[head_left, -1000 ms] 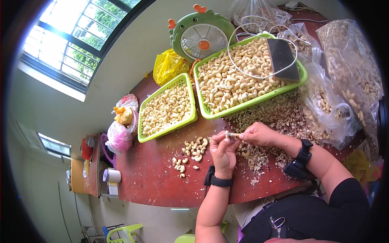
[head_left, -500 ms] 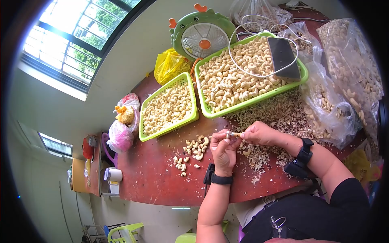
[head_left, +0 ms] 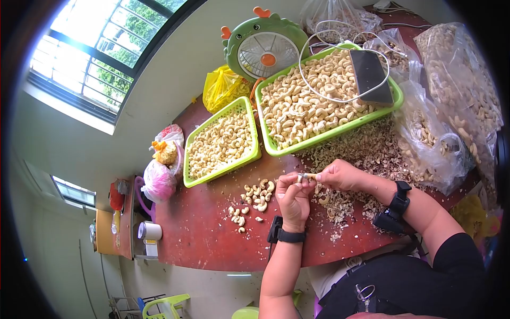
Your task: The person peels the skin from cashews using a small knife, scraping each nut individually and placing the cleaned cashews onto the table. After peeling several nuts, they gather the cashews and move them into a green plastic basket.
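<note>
My left hand is closed in a pinch, its fingertips meeting at a small tool with a tan handle and a metal end. What else those fingertips hold is too small and covered to make out. My right hand grips the tool's handle from the other side, fingers closed. To the left of my left hand lies a loose group of pale cashew nuts on the red table. Beneath and beyond my right hand spreads a heap of brown skin flakes.
A large green basket and a smaller one hold cashews. A phone with a white cable rests on the large basket. Clear plastic bags of nuts stand at right. A green fan and yellow bag are behind.
The view has shifted very slightly. Both hands stay together at the small tool with almost no visible movement, and the nuts and baskets stay where they were.
</note>
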`<action>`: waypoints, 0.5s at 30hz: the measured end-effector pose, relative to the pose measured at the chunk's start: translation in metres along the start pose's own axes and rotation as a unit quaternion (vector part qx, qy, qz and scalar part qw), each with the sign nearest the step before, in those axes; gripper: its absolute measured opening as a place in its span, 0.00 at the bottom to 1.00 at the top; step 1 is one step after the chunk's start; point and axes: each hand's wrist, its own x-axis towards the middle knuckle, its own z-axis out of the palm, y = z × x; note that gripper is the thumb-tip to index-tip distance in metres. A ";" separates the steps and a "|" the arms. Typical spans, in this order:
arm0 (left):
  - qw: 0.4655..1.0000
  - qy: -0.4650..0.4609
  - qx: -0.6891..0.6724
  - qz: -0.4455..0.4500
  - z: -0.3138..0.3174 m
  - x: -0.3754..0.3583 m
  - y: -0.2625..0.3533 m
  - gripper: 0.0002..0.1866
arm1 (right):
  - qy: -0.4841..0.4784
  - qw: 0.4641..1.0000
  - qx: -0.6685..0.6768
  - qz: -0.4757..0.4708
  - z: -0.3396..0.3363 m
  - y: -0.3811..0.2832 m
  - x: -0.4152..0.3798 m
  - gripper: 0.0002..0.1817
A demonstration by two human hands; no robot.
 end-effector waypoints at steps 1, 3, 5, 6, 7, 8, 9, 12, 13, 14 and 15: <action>1.000 0.000 0.010 0.003 0.000 0.000 0.000 0.10 | 0.005 1.000 -0.001 0.002 0.000 -0.001 -0.001 0.22; 1.000 0.022 0.022 0.005 0.001 0.001 -0.001 0.09 | 0.005 1.000 -0.005 0.005 0.000 -0.002 -0.001 0.22; 0.998 0.043 0.035 0.006 0.002 0.000 -0.001 0.09 | 0.005 1.000 -0.008 0.007 0.000 -0.002 -0.001 0.22; 0.998 0.055 0.037 0.004 0.004 0.000 0.000 0.08 | 0.005 1.000 -0.011 0.010 0.000 -0.002 -0.001 0.22; 0.997 0.068 0.040 0.001 0.004 0.000 0.000 0.08 | 0.006 1.000 -0.014 0.012 0.000 -0.002 -0.001 0.22; 0.997 0.067 0.039 0.000 0.003 0.000 0.001 0.08 | 0.007 1.000 -0.014 0.012 0.000 -0.003 -0.001 0.22; 0.997 0.069 0.033 -0.004 0.002 0.000 0.002 0.07 | 0.006 1.000 -0.011 0.005 0.001 -0.004 -0.002 0.22; 0.998 0.058 0.029 -0.003 0.001 0.001 0.001 0.07 | 0.003 1.000 -0.007 0.001 0.000 -0.003 -0.002 0.22; 0.999 0.044 0.032 0.002 0.001 0.001 0.001 0.07 | 0.002 1.000 -0.005 0.003 0.000 -0.002 -0.001 0.22; 0.999 0.044 0.032 0.002 0.002 0.001 0.001 0.07 | 0.002 1.000 -0.005 0.004 0.000 -0.002 -0.001 0.22; 0.999 0.041 0.033 0.000 0.003 0.001 0.002 0.07 | 0.007 1.000 -0.009 0.004 0.000 -0.002 -0.001 0.22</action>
